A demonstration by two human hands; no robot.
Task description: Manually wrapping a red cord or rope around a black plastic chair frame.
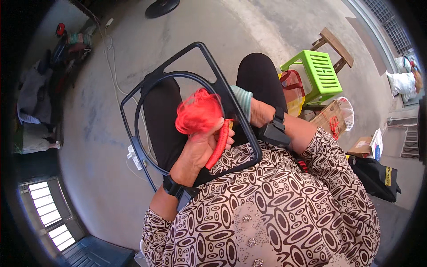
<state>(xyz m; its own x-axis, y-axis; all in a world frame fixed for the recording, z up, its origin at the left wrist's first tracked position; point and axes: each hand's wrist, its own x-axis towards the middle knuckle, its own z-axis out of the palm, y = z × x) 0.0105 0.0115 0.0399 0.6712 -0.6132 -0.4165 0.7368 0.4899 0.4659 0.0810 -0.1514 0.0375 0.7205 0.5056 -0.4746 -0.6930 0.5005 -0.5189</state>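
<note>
A black frame [216, 69] with straight outer bars and an inner ring lies tilted across my lap. Tight coils of red cord [219, 149] cover a curved stretch at the ring's right side. My left hand [201, 147] is closed around this wrapped stretch, thumb on top and fingertips showing beyond it. A loose, fluffy bundle of red thread [199, 111] sits just above the left thumb, slightly blurred. My right hand [243, 103], in a pale green striped glove or sleeve, is behind the frame's right bar. Its fingers are hidden there.
On the right stand a green plastic stool [318, 73], a wooden bench [336, 46] and a wooden board [327, 119] with red cord on it. A black bag [376, 178] lies farther right. White cables [113, 66] and a power strip [134, 157] lie on the left floor.
</note>
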